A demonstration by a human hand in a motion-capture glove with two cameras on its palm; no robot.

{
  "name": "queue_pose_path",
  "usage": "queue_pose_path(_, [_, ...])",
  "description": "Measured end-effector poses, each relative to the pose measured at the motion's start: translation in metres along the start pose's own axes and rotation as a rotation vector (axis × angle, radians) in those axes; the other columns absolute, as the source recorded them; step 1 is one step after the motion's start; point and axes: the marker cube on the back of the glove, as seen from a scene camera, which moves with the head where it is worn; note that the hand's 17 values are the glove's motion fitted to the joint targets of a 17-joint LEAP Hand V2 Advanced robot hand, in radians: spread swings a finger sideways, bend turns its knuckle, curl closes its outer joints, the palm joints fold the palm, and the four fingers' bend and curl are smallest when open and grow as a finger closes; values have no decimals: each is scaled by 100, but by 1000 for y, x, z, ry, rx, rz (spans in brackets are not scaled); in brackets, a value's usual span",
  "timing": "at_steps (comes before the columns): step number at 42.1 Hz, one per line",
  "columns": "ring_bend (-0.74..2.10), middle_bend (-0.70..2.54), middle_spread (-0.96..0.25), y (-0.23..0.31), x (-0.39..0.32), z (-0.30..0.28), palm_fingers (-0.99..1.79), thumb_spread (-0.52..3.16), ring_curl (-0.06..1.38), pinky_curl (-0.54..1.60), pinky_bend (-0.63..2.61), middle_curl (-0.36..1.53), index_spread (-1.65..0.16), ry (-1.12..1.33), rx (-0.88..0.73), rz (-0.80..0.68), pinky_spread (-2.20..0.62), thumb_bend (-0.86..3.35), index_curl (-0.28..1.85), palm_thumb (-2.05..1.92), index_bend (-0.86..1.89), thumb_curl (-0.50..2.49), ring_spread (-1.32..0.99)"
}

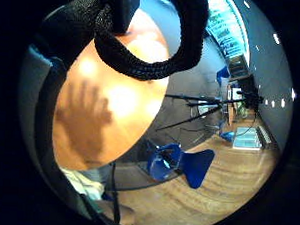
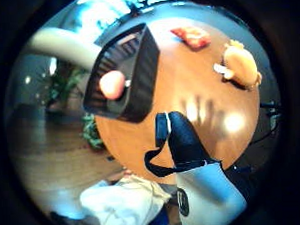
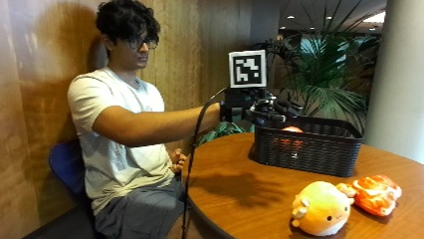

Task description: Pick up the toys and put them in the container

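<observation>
Nearest the outside camera, a yellow plush toy (image 3: 322, 207) sits on the round wooden table (image 3: 252, 199) close to its front edge, and a red-orange plush toy (image 3: 375, 193) lies just beside it, the two touching or nearly so; from my thumb-side palm camera the yellow one (image 2: 242, 64) and the red one (image 2: 191, 36) show on the table (image 2: 199, 100) well apart from my hand; farther back stands the black woven basket (image 3: 310, 144), and inside it rests a round orange-pink toy (image 3: 291, 129), which my thumb-side camera shows lying on the basket's (image 2: 138, 78) floor (image 2: 113, 85); my gloved right hand (image 3: 271, 112) hovers in the air at the basket's near-left rim, above the table and touching nothing; my fingers are straight and spread, holding nothing, and their shadow falls splayed across the tabletop (image 1: 85, 114) in my little-finger-side view; I sit behind the table with my arm stretched forward; my other hand (image 3: 177, 160) rests low at the table's edge near my lap; beyond the basket stands a leafy green plant (image 3: 324, 84).
</observation>
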Motion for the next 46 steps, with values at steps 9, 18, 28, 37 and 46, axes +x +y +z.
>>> queue_pose_path(9, [47,12,0,-67,89,9,-21,129,22,36,98,21,-27,-66,-91,275,2,-1,21,17,2,32,-2])
queue_pose_path(18, [42,9,2,-98,135,42,-33,125,22,40,109,19,-26,-31,-136,345,3,-2,15,15,2,33,0])
queue_pose_path(28, [37,2,4,-126,149,88,-48,123,23,42,122,15,-26,-29,-129,414,4,-2,10,14,-2,34,2])
queue_pose_path(37, [27,-1,7,-123,152,163,-61,121,24,45,141,10,-25,-65,-476,463,9,-1,6,16,-5,34,5])
queue_pose_path(46, [50,7,8,-119,139,167,-29,126,31,44,141,8,-27,-152,-538,415,4,6,4,32,4,38,6])
